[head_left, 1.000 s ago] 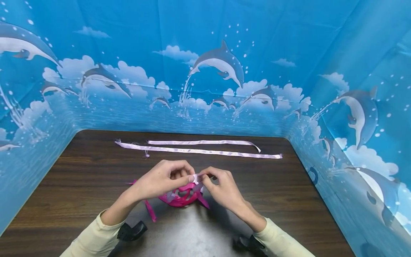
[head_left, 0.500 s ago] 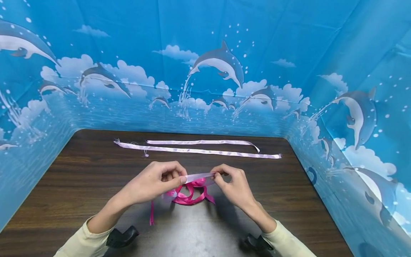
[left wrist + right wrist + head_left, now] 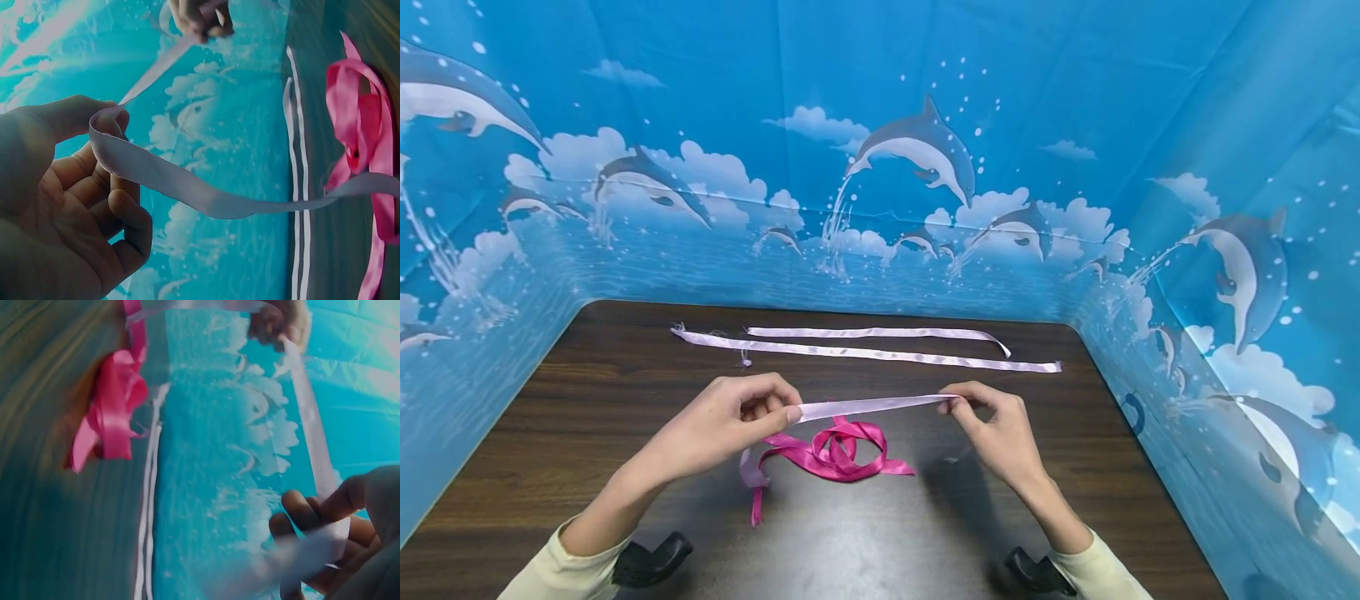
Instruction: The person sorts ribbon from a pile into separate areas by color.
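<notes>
Between my two hands a pale lilac ribbon (image 3: 872, 407) is stretched taut above the table. My left hand (image 3: 730, 423) pinches it between thumb and forefinger, and in the left wrist view the lilac ribbon (image 3: 181, 184) loops over the fingers and trails off toward the table. My right hand (image 3: 1000, 425) pinches the other end; in the right wrist view a blurred tail of lilac ribbon (image 3: 300, 553) hangs past the fingers. Just below the stretched part, a loosely coiled bright pink ribbon (image 3: 842, 454) lies on the table.
Two pale lilac ribbons, a longer one (image 3: 865, 353) and a shorter one (image 3: 880, 332), lie straight across the back of the dark wooden table (image 3: 587, 400). Loose threads (image 3: 744, 359) are near their left ends. A blue dolphin-print sheet (image 3: 880, 275) surrounds the table.
My hands have moved apart, left hand leftward and right hand rightward, drawing out the lilac ribbon between them. The pink ribbon coil is now more uncovered.
</notes>
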A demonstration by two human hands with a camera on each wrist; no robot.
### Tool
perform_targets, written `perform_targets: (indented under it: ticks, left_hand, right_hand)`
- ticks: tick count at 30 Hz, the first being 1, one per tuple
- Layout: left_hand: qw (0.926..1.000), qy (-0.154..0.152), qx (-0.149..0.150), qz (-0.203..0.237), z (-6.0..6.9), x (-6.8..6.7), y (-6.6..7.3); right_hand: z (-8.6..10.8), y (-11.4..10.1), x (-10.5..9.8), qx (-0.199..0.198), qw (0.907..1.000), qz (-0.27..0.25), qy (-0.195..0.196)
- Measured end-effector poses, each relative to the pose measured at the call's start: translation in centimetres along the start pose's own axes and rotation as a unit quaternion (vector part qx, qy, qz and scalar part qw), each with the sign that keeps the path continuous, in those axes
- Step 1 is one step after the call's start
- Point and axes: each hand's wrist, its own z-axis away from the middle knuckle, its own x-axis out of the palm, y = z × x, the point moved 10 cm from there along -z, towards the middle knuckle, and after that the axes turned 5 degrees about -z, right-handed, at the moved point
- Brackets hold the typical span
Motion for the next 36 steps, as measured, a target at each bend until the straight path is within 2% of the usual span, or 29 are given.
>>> perform_targets:
  ticks: [6,10,14,17,22,28,32,36]
  left_hand:
    - [1.0,0.001,0.004,0.006,-0.1,-0.8,-1.9]
    - [0.9996,-0.009,0.002,0.025,-0.1,-1.4,-3.6]
    - [0.9992,-0.016,-0.004,0.037,-0.1,-2.3,-5.3]
    - [0.9994,-0.008,-0.012,0.031,-0.1,-3.4,-6.3]
    - [0.999,0.01,-0.043,0.008,-0.3,-5.6,-8.1]
    - [0.9969,0.025,-0.066,-0.033,-0.5,-7.3,-10.7]
    - [0.9945,0.044,-0.084,-0.043,-0.2,-7.9,-12.6]
    - [0.9914,0.053,-0.116,-0.027,0.5,-8.1,-14.7]
  right_hand:
    - [0.6,-0.2,-1.5,0.014,0.9988,-0.008,-0.045]
    - [0.7,0.0,-2.2,0.023,0.9934,-0.065,-0.092]
    - [0.4,0.3,-3.0,0.029,0.9815,-0.143,-0.124]
    - [-0.1,1.0,-3.9,0.034,0.9763,-0.18,-0.116]
    - [-1.0,2.9,-5.9,0.05,0.9757,-0.203,-0.068]
    - [-1.4,6.4,-7.4,0.1,0.9769,-0.188,-0.022]
    - [-1.4,8.6,-7.8,0.134,0.9724,-0.19,-0.019]
    - [-1.0,10.5,-7.7,0.162,0.9665,-0.197,-0.03]
